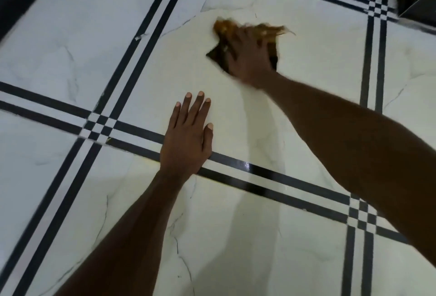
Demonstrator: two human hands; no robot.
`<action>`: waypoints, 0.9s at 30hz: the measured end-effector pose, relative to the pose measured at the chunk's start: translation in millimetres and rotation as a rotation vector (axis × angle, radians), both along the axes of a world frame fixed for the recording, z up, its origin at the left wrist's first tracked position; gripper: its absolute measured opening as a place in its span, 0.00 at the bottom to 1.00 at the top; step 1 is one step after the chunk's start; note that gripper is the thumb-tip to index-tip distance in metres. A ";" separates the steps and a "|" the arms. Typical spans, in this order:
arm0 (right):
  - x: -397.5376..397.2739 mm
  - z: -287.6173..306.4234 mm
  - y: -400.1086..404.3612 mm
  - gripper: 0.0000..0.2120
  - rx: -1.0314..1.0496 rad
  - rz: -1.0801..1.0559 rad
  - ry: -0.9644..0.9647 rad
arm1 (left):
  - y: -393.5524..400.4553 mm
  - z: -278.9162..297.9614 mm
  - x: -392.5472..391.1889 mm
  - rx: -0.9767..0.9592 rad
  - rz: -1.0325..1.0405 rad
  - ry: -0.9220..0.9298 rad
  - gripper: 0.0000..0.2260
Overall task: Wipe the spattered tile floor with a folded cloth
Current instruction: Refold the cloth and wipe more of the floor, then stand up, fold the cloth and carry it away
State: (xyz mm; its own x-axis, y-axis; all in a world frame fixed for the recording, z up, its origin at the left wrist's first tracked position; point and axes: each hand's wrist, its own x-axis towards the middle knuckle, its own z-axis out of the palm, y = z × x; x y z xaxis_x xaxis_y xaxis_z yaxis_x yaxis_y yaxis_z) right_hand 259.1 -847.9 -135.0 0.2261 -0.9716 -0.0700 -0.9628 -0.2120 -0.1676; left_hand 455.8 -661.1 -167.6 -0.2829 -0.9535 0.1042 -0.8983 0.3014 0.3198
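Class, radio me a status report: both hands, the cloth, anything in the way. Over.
Left hand flat on tile floor, empty. Right hand pressing orange-stained cloth down. Path clear.

I see a glossy tile floor (306,64), smooth white marble-look ceramic with thin grey veins and a bright glint on one of the black border stripes (247,167), which look equally polished. The cloth (225,30) under my right hand (250,59) is soft, crumpled fabric, matt, orange-brown with a dark part. At the top right corner a dark object (417,0) looks smooth and faintly shiny
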 end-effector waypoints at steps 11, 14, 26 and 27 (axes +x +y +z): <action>-56.1 -15.8 218.4 0.29 -0.076 -0.288 0.030 | 2.7 2.1 -1.2 0.006 -0.012 -0.038 0.27; -5.1 -20.5 240.9 0.28 -0.048 0.038 -0.005 | 1.7 2.6 2.0 0.024 -0.006 -0.047 0.28; -11.4 -12.4 209.2 0.30 0.015 -0.143 -0.034 | 6.2 24.3 -47.1 0.161 0.203 0.294 0.27; -9.1 -9.0 216.3 0.30 0.054 -0.154 -0.111 | 7.1 29.8 -58.3 0.191 0.209 0.334 0.23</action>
State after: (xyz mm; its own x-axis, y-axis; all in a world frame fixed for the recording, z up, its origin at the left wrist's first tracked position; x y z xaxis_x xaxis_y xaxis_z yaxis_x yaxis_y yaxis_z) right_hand 250.1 -631.6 -144.0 0.0844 -0.9908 -0.1055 -0.9582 -0.0517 -0.2814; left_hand 397.5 -654.0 -137.8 -0.0626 -0.9977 -0.0270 -0.7713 0.0312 0.6357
